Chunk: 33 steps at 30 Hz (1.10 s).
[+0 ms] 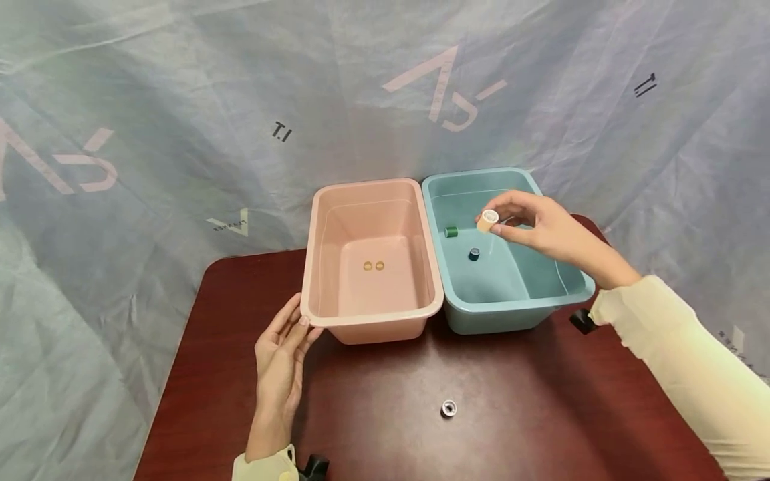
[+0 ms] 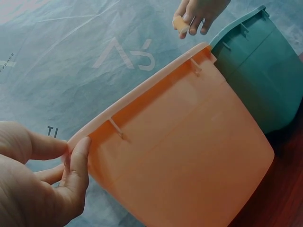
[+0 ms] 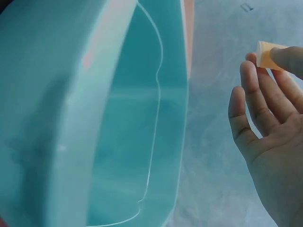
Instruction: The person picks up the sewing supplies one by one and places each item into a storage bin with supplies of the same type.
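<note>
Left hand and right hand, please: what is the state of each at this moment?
Left hand: closed, pinching the rim of the pink bin.
Right hand: closed, pinching a pale orange spool above the teal bin.

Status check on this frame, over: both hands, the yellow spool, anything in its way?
Left hand pinching pink bin's rim. Right hand holding yellow spool above blue bin. No obstruction visible.
</note>
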Available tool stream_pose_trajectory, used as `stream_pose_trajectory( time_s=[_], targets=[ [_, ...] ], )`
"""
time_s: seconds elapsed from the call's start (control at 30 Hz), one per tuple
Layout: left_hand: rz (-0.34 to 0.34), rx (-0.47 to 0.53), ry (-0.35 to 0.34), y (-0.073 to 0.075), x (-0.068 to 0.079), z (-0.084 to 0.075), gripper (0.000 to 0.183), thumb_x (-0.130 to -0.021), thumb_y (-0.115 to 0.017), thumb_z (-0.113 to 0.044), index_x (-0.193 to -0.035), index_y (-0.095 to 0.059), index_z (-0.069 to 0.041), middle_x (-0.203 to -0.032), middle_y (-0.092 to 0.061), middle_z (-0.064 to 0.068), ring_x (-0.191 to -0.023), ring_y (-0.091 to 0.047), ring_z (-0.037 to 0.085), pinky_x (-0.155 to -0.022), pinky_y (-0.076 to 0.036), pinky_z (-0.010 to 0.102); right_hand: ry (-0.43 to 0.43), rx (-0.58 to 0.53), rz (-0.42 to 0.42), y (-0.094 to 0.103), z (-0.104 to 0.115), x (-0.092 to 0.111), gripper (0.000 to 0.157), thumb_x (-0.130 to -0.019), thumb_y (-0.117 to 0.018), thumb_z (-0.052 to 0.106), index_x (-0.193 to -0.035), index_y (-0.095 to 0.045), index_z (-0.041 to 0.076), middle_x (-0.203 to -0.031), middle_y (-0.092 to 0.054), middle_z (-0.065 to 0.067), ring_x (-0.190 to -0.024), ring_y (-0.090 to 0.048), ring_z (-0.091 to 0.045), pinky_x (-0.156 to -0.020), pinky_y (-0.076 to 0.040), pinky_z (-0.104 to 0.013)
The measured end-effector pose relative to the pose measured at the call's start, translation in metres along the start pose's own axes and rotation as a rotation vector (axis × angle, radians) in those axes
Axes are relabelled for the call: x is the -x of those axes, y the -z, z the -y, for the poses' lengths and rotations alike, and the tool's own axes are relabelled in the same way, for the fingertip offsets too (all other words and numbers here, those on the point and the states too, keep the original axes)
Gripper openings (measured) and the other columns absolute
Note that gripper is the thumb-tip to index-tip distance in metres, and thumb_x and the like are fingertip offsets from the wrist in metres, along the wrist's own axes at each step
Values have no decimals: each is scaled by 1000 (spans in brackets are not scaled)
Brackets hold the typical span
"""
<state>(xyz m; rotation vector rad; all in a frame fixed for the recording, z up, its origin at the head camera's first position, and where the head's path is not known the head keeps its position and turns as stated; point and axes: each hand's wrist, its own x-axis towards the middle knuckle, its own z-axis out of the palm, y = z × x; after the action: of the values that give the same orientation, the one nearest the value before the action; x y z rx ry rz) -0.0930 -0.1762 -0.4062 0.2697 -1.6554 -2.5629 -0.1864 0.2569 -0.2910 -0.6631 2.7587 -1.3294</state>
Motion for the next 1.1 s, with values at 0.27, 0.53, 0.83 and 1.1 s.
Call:
stream_pose_trajectory(
  time_s=[0.27,0.53,0.83,1.1],
  targets=[
    [1,7,-24,1,2,3,50,-103,-60,2,-152,-51,-4,-140,-56,15,-119,-65,19,-91,-63,23,-39,3,51,0,-17,-40,26,-102,-70,17,-127,-67,13,-119,-75,-5,-106,-71,-16,-82,-53,-18],
    [15,3,-10,-4,3,5,49,-103,-61,1,-151,-54,-9,-142,-55,16,-118,-64,19,-91,-63,22,-176,74,121,-4,-38,-64,32,-104,-67,27,-132,-64,14,-127,-72,-9,-114,-67,-24,-89,-54,-26],
    [15,-20,-11,-6,5,1,49,-103,-62,-1,-151,-53,-8,-139,-57,14,-121,-64,20,-93,-63,24,-253,66,194,-12,-64,-85,35,-102,-69,27,-133,-62,11,-130,-71,-12,-115,-68,-26,-98,-56,-44],
    [3,-31,3,-3,11,2,51,-103,-61,-1,-153,-51,-6,-137,-58,13,-119,-65,18,-92,-63,23,-290,32,286,-25,-93,-96,32,-103,-64,11,-133,-59,2,-130,-69,-22,-106,-66,-25,-81,-54,-33]
  ],
)
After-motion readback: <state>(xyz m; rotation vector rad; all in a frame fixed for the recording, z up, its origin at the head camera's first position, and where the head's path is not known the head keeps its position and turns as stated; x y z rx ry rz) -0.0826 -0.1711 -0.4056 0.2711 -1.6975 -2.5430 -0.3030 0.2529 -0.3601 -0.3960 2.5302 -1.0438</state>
